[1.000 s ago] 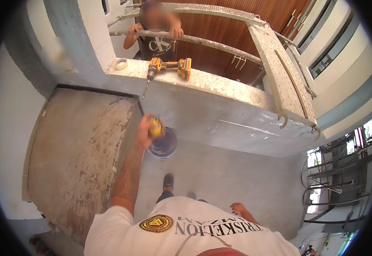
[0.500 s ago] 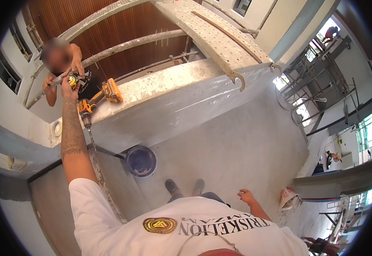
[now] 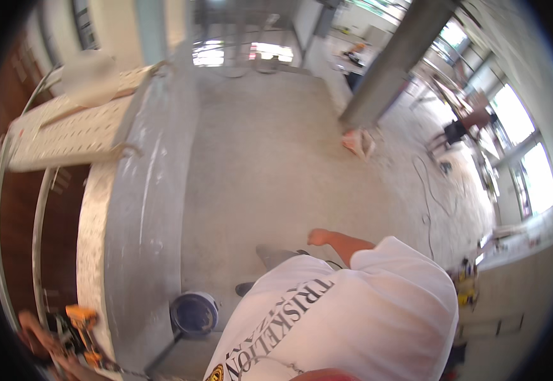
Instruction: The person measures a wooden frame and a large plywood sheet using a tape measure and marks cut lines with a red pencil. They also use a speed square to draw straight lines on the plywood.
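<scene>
My right hand (image 3: pixel 321 237) hangs free over the concrete floor (image 3: pixel 270 159) with nothing in it, fingers loosely apart. My white shirt (image 3: pixel 352 317) fills the lower middle. At the lower left edge a blurred hand and forearm (image 3: pixel 35 333) lie beside an orange power drill (image 3: pixel 79 320) on the speckled ledge (image 3: pixel 89 222); it seems to be my left hand, and what it holds cannot be made out. A round dark bucket (image 3: pixel 194 313) stands on the floor by my shoe (image 3: pixel 246 289).
A perforated metal scaffold plank (image 3: pixel 67 130) rests on the low grey wall (image 3: pixel 140 203) at the left. A grey column (image 3: pixel 397 60) rises at the upper right, with a pinkish bag (image 3: pixel 359 143) at its foot. A cable (image 3: pixel 430 197) trails across the floor.
The view has swung round to the right, so the wall and drill slid to the lower left. My left arm, raised toward the other person before, is now at the frame's edge.
</scene>
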`<action>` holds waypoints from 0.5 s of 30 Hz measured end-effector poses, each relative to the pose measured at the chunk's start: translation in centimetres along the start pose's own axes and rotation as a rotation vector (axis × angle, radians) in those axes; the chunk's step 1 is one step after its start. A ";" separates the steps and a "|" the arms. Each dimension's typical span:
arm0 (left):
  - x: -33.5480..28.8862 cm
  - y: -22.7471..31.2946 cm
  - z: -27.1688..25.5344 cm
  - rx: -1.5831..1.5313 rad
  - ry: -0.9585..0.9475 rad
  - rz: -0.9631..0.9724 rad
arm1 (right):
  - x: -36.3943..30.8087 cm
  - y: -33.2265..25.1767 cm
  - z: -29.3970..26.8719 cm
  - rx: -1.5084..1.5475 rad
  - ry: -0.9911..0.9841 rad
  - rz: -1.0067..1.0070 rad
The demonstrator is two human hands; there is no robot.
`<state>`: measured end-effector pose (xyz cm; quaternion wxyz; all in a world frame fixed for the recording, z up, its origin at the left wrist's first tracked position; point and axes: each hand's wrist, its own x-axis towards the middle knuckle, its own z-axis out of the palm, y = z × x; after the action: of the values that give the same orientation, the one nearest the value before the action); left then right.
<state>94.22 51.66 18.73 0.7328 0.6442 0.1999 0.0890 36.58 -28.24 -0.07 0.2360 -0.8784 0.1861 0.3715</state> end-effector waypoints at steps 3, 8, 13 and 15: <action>-14.7 -8.6 10.6 0.195 -0.255 -0.176 | -0.4 -1.0 -2.0 0.100 0.056 0.076; -35.4 -15.7 17.8 0.364 -0.646 -0.505 | -2.9 -2.5 -3.7 0.411 0.203 0.214; -41.2 -16.2 20.9 0.462 -0.787 -0.600 | -6.0 1.9 0.5 0.365 0.284 0.200; -40.9 -16.4 21.6 0.491 -0.806 -0.593 | -7.1 3.3 1.8 -0.128 0.064 0.073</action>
<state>63.95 13.64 11.89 0.5732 0.6954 0.0914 -0.4236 29.28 -28.84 3.19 0.1595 -0.8958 0.2012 0.3628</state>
